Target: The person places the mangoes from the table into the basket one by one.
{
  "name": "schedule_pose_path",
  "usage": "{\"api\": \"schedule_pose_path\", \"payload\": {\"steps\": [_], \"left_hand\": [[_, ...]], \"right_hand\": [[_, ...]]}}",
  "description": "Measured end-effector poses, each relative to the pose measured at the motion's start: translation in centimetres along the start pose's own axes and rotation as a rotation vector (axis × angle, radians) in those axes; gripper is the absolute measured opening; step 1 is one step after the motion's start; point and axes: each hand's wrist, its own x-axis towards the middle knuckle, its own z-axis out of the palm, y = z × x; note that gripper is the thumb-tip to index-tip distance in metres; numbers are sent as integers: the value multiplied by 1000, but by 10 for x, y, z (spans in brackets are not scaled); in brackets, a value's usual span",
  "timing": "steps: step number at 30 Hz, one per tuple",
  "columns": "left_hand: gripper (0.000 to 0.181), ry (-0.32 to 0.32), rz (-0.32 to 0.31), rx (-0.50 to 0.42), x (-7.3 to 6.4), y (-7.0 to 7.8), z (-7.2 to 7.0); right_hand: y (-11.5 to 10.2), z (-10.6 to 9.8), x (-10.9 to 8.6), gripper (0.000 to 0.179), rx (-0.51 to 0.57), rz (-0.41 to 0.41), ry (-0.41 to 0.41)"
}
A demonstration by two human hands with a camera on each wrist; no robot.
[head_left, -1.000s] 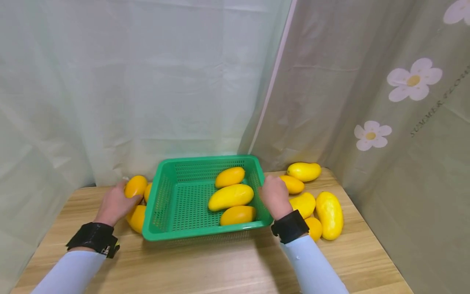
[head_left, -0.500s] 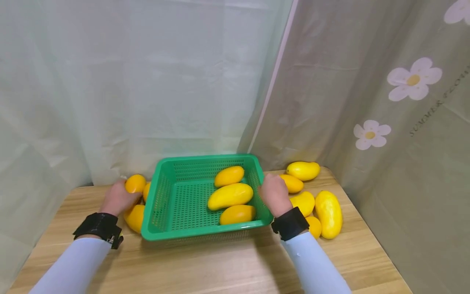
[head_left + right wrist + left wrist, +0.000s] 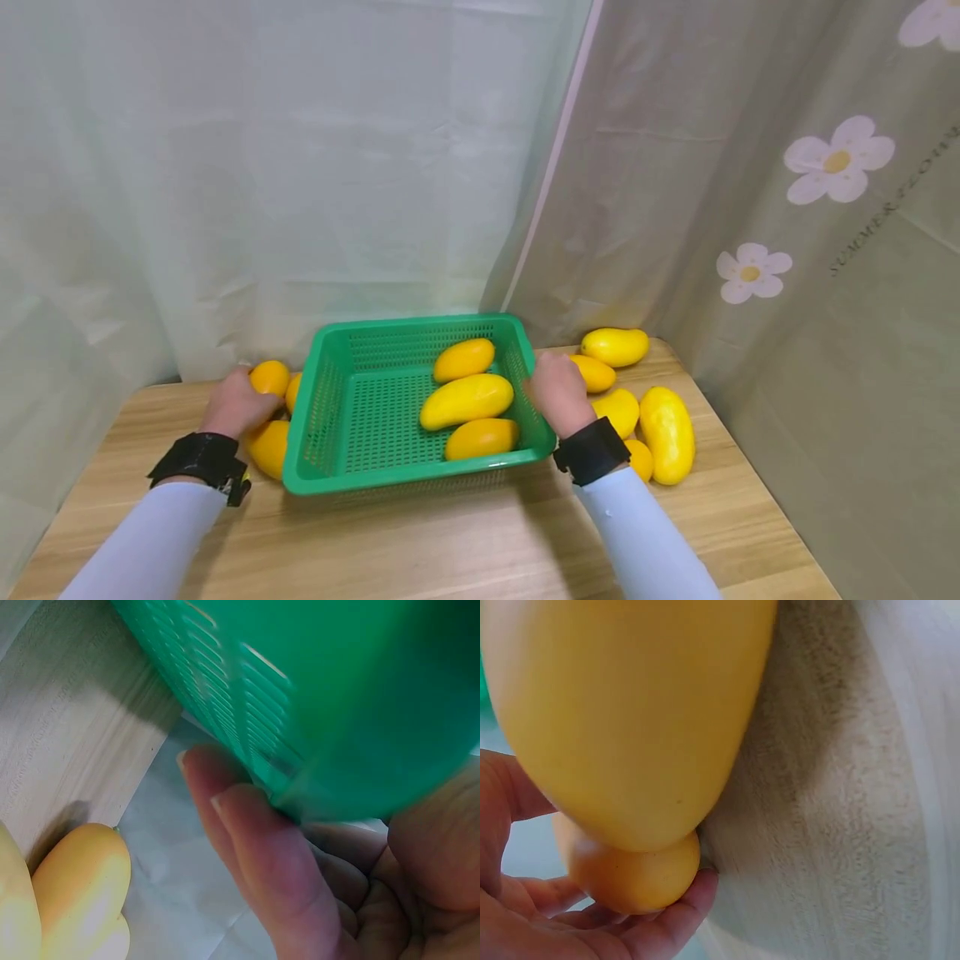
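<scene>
My left hand [image 3: 238, 405] is at the table's far left, its fingers curled round a yellow-orange mango [image 3: 270, 378]. The left wrist view shows the fingertips [image 3: 697, 892] against that mango [image 3: 634, 877], while a larger mango [image 3: 637, 720] hides part of it. Two more mangoes lie between this hand and the green plastic basket [image 3: 360, 482]. My right hand [image 3: 558, 392] grips the basket's right rim, fingers under the edge in the right wrist view. Inside the basket, three mangoes rest on the right side, the middle one [image 3: 467, 402] the longest.
Several mangoes lie to the right of the basket, among them a long one [image 3: 667, 435] and one at the back [image 3: 615, 347]. A wooden table [image 3: 420, 550] carries everything. Pale curtains [image 3: 360, 167] hang behind, with a flowered one [image 3: 840, 333] at the right.
My left wrist has shifted slightly forward and inward, the hand staying at the same mango. The right hand keeps its grip on the basket rim. The view drifts slightly.
</scene>
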Motion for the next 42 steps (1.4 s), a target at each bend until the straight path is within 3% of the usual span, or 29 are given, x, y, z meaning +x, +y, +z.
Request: {"api": "schedule_pose_path", "payload": {"steps": [8, 18, 24, 30, 36, 42], "left_hand": [[87, 83, 38, -7, -8, -8, -9], [84, 220, 128, -2, -30, 6, -26], [83, 266, 173, -9, -41, 25, -32], [82, 296, 237, -88, -55, 56, -31], [81, 306, 304, -90, -67, 85, -24], [78, 286, 396, -98, -78, 104, -12]], "right_hand": [[-1, 0, -2, 25, -4, -6, 0], [1, -1, -3, 23, 10, -16, 9], [0, 0, -2, 23, -4, -4, 0], [-1, 1, -2, 22, -3, 4, -11], [0, 2, -1, 23, 9, -3, 4], [1, 3, -1, 22, 20, 3, 8]]}}
